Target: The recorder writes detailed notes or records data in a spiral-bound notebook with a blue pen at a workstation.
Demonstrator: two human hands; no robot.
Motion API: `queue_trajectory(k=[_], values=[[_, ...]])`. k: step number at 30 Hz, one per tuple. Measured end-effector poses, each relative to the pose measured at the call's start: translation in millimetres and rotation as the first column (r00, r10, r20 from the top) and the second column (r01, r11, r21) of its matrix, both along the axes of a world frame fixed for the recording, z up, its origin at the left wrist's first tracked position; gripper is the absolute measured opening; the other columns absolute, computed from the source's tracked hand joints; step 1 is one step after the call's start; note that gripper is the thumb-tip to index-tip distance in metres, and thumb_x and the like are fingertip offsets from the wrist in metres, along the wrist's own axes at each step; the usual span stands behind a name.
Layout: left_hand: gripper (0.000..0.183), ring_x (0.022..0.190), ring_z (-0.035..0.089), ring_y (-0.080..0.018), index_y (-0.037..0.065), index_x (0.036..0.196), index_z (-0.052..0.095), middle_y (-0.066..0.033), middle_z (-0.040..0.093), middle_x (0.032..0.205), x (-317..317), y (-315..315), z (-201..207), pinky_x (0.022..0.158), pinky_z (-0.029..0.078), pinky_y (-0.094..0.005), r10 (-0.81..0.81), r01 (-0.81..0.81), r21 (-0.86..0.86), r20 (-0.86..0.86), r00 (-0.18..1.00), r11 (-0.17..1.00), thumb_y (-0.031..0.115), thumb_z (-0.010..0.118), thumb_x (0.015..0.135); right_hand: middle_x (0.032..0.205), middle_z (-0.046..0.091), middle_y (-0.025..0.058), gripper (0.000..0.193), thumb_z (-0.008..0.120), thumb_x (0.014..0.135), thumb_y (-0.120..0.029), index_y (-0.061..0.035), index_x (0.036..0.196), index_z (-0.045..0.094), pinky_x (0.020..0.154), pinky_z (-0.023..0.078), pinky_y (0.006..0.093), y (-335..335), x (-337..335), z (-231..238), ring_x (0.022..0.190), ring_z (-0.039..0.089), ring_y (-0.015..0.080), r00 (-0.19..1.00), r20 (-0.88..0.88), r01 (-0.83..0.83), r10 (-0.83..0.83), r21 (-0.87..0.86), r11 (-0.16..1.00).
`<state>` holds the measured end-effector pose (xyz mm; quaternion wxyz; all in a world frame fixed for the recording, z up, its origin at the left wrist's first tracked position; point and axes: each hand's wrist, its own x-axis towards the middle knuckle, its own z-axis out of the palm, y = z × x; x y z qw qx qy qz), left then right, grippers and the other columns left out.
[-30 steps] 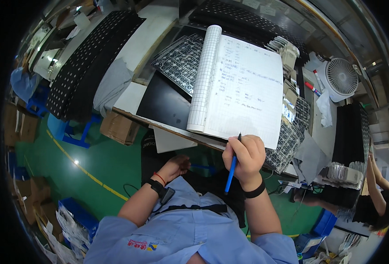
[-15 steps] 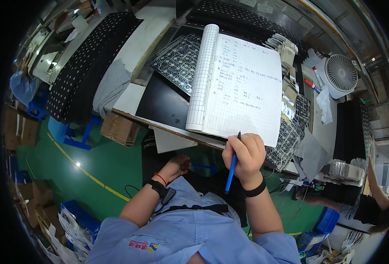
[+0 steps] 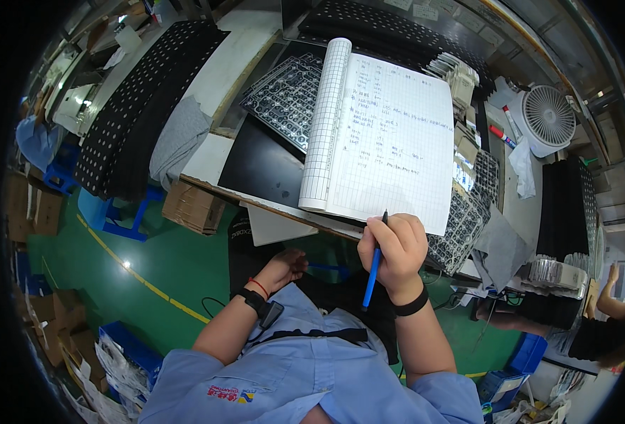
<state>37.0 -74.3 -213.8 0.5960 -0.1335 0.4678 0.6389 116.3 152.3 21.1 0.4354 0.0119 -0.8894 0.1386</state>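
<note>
Only a co-worker's arm [image 3: 611, 305] at the far right is clearly shifting since the frame half a second ago; the notebook [image 3: 404, 191] and the person's own hands are keeping practically the same places. At the page's lower edge, the right hand [image 3: 398, 256] is closing its fingers around a blue pen [image 3: 372, 279], its dark tip pointing up the page; whether that tip is touching paper, the view is not telling. Below the bench edge, the left hand [image 3: 284, 267] is hanging near the lap, its fingers loosely curling and apparently holding nothing.

Judging by this, the person is pausing over the written lines rather than making a stroke. Any further entry would probably be calling for bringing the tip to the blank rows, with the left hand steadying the page.

As for its looks, the notebook is lying open on the bench [image 3: 203, 164], overlapping patterned sheets [image 3: 280, 99] and a glossy black sheet [image 3: 264, 166]. Its left side is curling into a thick, grid-ruled roll, while the flatter white page is carrying bluish handwriting down to its lower part, where a soft grey shadow is falling across bare ruled rows
</note>
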Motion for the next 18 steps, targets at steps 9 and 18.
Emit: queue_trajectory(k=[9, 18], values=[[0.020, 0.083, 0.061, -0.0156, 0.011, 0.106, 0.056, -0.0037, 0.064, 0.089, -0.3, 1.8, 4.1, 0.074, 0.048, -0.0312, -0.006, 0.006, -0.008, -0.002, 1.000, 1.000, 0.029, 0.052, 0.097, 0.075, 0.059, 0.0060, 0.023, 0.070, 0.066, -0.004, -0.0052, 0.088, 0.065, 0.058, 0.046, 0.0332, 0.5, 0.2, -0.9, 0.068, 0.059, 0.0243, 1.000, 0.000, -0.003, 0.003, -0.006, 1.000], [0.020, 0.083, 0.061, -0.0156, 0.012, 0.107, 0.056, -0.0033, 0.064, 0.090, 0.0, 1.0, 2.1, 0.075, 0.047, -0.0313, -0.007, 0.007, -0.002, -0.005, 1.000, 1.000, 0.029, 0.052, 0.097, 0.076, 0.059, 0.0061, 0.022, 0.070, 0.066, -0.004, -0.0050, 0.088, 0.065, 0.059, 0.047, 0.0335, 0.6, 0.5, -1.1, 0.068, 0.060, 0.0242, 1.000, 0.005, 0.000, 0.000, -0.009, 1.000]])
